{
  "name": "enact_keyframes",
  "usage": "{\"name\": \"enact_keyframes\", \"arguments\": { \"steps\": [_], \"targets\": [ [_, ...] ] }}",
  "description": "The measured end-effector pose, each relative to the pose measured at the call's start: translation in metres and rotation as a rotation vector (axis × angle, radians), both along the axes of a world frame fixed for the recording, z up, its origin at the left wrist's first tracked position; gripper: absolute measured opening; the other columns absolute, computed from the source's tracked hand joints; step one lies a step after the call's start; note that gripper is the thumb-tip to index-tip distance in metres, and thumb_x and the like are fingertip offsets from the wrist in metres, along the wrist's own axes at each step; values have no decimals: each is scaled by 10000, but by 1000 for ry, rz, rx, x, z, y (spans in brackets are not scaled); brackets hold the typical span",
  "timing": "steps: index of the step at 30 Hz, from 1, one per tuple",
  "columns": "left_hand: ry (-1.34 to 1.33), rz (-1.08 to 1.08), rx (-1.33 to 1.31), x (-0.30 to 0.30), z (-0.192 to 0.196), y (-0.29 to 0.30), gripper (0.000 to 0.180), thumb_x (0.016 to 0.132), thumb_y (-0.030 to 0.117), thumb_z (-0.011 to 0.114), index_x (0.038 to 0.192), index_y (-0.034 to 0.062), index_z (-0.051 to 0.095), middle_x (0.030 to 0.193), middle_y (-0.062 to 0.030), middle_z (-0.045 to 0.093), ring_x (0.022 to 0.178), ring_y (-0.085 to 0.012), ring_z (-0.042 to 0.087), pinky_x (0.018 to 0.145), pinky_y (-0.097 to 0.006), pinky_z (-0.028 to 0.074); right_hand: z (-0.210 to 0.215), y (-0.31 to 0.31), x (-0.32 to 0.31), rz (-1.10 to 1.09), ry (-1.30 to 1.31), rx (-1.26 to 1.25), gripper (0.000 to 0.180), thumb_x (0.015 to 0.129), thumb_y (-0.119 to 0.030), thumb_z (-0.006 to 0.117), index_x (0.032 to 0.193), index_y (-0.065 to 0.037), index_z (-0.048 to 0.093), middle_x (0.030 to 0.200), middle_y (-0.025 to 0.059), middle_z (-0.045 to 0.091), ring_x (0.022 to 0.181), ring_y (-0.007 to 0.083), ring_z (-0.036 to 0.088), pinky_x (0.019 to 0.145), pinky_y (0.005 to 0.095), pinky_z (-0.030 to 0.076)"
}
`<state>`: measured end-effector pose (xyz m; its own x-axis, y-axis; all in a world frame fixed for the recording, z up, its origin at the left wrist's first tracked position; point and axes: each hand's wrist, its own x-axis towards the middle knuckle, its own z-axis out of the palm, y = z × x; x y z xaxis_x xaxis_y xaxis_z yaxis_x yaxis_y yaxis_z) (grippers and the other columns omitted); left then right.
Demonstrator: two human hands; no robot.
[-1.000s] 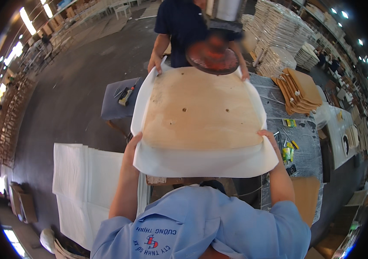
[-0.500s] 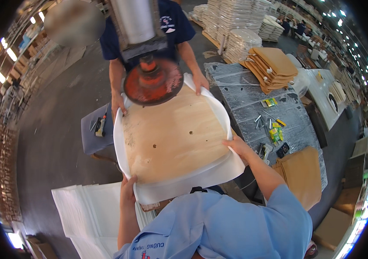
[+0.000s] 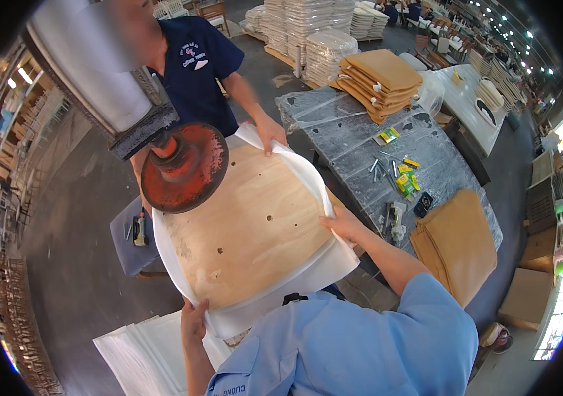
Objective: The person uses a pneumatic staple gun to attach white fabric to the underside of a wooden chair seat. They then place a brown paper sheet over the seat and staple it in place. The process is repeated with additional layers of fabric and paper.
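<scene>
A pale plywood seat board [image 3: 248,228] with a few drilled holes lies on a white foam sheet [image 3: 321,267] that sticks out around it. My left hand [image 3: 194,321] grips the near left edge of the foam and board. My right hand [image 3: 342,223] holds the foam folded up at the right edge. Across from me a person in a dark blue shirt [image 3: 196,72] presses a hand [image 3: 270,134] on the far corner of the foam. A round orange press pad [image 3: 184,167] under a grey machine head [image 3: 97,72] hangs over the board's far left part.
To the right stands a plastic-covered table [image 3: 361,132] with small tools, yellow packets and stacked tan cushions [image 3: 377,76]. Folded tan covers [image 3: 456,244] lie at its near end. White foam sheets [image 3: 139,350] are stacked on the floor at lower left. A grey stool [image 3: 133,247] holds hand tools.
The view has swung left and down. The board now sits rotated with the press pad over its far left part, and my right hand has folded the foam up at the right edge.
</scene>
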<state>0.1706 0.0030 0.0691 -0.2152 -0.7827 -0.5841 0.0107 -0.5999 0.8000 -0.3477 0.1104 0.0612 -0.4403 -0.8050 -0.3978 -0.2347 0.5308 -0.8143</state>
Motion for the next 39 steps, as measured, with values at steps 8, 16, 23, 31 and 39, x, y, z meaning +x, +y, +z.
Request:
{"name": "enact_keyframes", "arguments": {
  "steps": [8, 16, 23, 31, 39],
  "targets": [
    [-277, -118, -59, -1, 1, -7, 576, 961, 31, 797, 1497, -27, 593, 1321, -173, 755, 1158, -280, 746, 1022, -434, 595, 9, -5, 2, 36, 256, 132, 628, 937, -494, 833, 1277, 23, 726, 1214, 280, 773, 1150, 417, 762, 982, 496, 580],
    [-796, -510, -272, 1, 13, -32, 579, 830, 246, 897, 1335, 5, 745, 1190, -214, 805, 995, -352, 791, 919, -432, 612, 30, -12, 2, 83, 444, 278, 702, 878, -590, 853, 1291, -32, 749, 1286, 276, 736, 1210, 412, 740, 1019, 515, 590],
    [-910, -650, -524, 7, 6, -41, 568, 863, 469, 867, 1302, 112, 815, 1311, -220, 785, 1348, -472, 568, 1170, -556, 453, 12, -6, -41, 146, 454, 168, 856, 787, -668, 885, 1384, -66, 766, 1594, 366, 541, 1464, 461, 563, 1174, 546, 478],
    [-729, -216, -306, 19, -7, -8, 539, 819, 357, 930, 1214, 6, 826, 1027, -205, 831, 925, -311, 811, 899, -460, 636, 4, 2, -8, 171, 670, 26, 537, 838, -445, 921, 1050, 32, 794, 1141, 228, 689, 974, 402, 708, 894, 509, 575],
    [-657, -194, -187, 5, 10, 0, 426, 890, 223, 887, 1210, -40, 789, 1068, -130, 817, 933, -218, 773, 847, -401, 613, -5, -1, -14, 80, 641, -166, 426, 1079, -398, 650, 1102, 3, 793, 1030, 218, 752, 931, 398, 754, 859, 510, 584]
  ]
}}
